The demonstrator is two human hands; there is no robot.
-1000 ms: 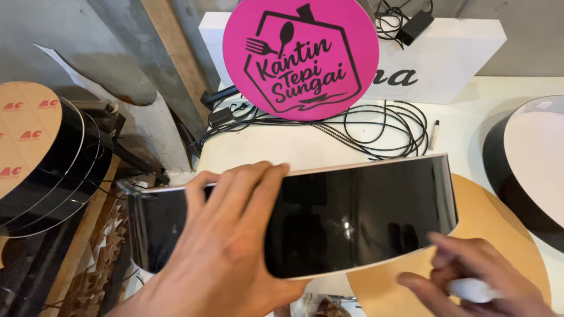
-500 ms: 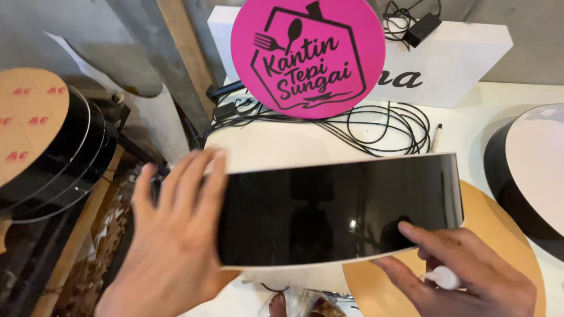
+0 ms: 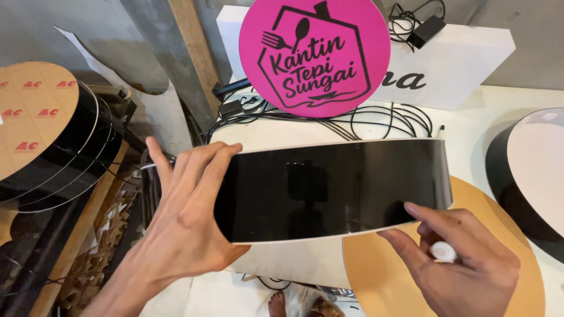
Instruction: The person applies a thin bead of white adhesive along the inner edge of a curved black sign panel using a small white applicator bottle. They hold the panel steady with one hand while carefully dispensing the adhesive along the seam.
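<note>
At five o'clock my right hand [image 3: 464, 273] curls around a small white object [image 3: 443, 251]. At eight, my left hand [image 3: 185, 214], fingers spread, presses the glossy black strip [image 3: 335, 188] at centre. A pink round sign [image 3: 314, 56] stands at twelve.

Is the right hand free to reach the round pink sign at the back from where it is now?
Probably not directly: the right hand sits low, and the upright glossy black strip stands between it and the pink sign.

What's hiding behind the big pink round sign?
Behind the pink round sign stands a white block with a black charger and cable on top. Dark writing shows beside the sign; the rest is covered.
</note>
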